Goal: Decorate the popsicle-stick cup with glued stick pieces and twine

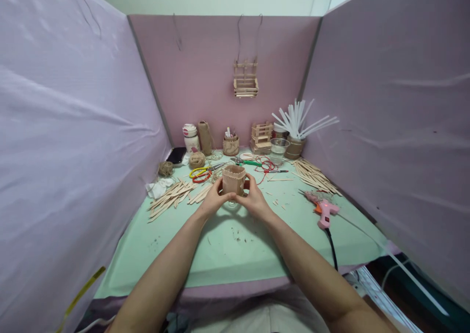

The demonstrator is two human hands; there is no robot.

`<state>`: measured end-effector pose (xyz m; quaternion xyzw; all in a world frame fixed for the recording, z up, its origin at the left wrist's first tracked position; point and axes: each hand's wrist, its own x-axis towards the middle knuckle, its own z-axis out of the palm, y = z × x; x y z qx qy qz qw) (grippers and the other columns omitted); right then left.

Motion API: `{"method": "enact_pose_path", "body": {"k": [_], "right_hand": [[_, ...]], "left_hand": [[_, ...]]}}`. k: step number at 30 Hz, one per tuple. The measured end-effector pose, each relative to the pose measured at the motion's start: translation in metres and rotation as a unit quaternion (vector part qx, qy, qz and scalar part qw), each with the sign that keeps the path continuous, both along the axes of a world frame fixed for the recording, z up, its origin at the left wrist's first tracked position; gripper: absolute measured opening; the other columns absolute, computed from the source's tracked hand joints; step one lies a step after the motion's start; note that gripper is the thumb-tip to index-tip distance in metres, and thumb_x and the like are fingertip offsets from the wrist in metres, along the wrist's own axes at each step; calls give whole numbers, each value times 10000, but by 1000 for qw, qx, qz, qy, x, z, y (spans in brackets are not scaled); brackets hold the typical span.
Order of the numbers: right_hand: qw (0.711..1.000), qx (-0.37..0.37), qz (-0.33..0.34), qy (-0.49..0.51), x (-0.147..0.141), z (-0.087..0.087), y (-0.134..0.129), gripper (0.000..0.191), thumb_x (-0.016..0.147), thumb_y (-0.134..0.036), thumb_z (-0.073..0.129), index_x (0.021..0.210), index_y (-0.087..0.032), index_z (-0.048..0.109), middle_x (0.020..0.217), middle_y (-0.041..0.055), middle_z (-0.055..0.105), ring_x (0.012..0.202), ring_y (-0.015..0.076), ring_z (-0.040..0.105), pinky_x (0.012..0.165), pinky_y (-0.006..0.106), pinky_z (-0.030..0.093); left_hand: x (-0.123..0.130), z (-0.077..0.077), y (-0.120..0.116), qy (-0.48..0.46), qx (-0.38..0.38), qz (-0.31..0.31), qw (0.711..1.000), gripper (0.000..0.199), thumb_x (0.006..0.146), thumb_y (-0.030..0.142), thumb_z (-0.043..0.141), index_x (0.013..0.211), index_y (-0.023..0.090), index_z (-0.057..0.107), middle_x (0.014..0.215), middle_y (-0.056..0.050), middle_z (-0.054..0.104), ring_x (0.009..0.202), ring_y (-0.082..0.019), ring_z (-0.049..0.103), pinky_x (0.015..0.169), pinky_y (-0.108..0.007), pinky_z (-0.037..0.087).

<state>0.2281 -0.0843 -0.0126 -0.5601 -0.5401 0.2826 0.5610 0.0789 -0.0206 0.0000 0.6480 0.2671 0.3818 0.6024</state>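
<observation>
Both hands hold a small brown cup (234, 180) wrapped in burlap-like cloth, with a braided-looking trim round its rim. My left hand (216, 198) curls round its left side, and my right hand (254, 198) grips the right side. The thumbs meet across the lower front. Below the thumbs a bit of clear glass shows, seemingly the cup's base. Just behind it lie yellow-and-red-handled scissors (201, 173), green-handled pliers (251, 163) and a tangle of red cord (269, 163).
Wooden sticks lie in piles on the left (172, 198) and right (316, 176). A pink glue gun (325, 210) rests at right, its cable running off the front edge. Along the back stand a water bowl (279, 149), a pot of white glue sticks (294, 147) and twine balls (197, 160).
</observation>
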Motion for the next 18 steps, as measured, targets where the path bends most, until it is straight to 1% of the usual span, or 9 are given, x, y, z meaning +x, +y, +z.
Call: {"method": "enact_pose_path", "body": {"k": [4,7,10,12,13,14,15,16,18], "right_hand": [[997,30,-8,-64,-4,-9,2,914,638,-327,766,1410,-206,293,1277,147,554,1137,273,550,944,425,457],[994,46,-1,-97,-7,-13,3,954,628,-296,767,1437,-215,268,1354,147,496,1195,282,514,1000,441,418],[989,27,7,-147,2,-10,-2,1040,594,-311,798,1464,-217,236,1392,157,454,1234,304,483,1033,478,381],[981,3,9,-193,19,-2,-12,1033,580,-320,814,1454,-211,274,1393,163,454,1246,311,472,1043,489,365],[977,-5,7,-215,31,3,-18,974,597,-319,806,1433,-206,321,1377,161,473,1239,305,482,1039,478,370],[973,-14,0,-231,43,10,-26,874,634,-305,783,1400,-199,377,1331,153,520,1204,287,514,1019,457,392],[969,-26,-22,-243,56,17,-34,753,678,-282,747,1357,-193,434,1259,141,577,1132,266,564,981,437,423],[966,-40,-53,-252,69,23,-42,625,726,-262,699,1309,-192,483,1178,124,626,1043,243,607,930,416,453],[954,-58,-125,-267,92,34,-56,424,784,-245,625,1200,-190,566,1040,96,680,893,212,644,842,384,480]], "left_hand": [[4,-6,-2,22,-8,47,999,784,559,295,846,1250,156,504,1273,-147,594,1181,-286,549,993,-378,439],[6,-14,-1,64,20,81,994,768,556,266,839,1236,159,499,1250,-137,606,1161,-277,564,1005,-400,434],[6,-19,0,92,58,90,990,766,566,261,824,1245,165,482,1236,-127,612,1149,-277,572,999,-419,442],[6,-20,1,100,78,86,988,776,561,268,824,1248,173,477,1233,-121,613,1143,-276,577,988,-420,451],[5,-19,1,103,88,86,987,778,557,272,824,1246,176,476,1233,-118,613,1140,-276,578,984,-419,454],[5,-19,1,109,95,85,986,777,559,282,822,1245,179,472,1235,-117,610,1139,-275,578,981,-419,456],[5,-18,1,118,102,81,984,770,563,296,819,1239,180,470,1237,-115,608,1136,-273,579,979,-420,458],[4,-18,1,127,108,79,983,762,562,308,817,1229,180,471,1234,-114,609,1131,-273,582,976,-420,459],[4,-18,1,144,117,71,980,737,567,336,811,1206,181,479,1225,-110,613,1132,-274,580,978,-422,458]]}}
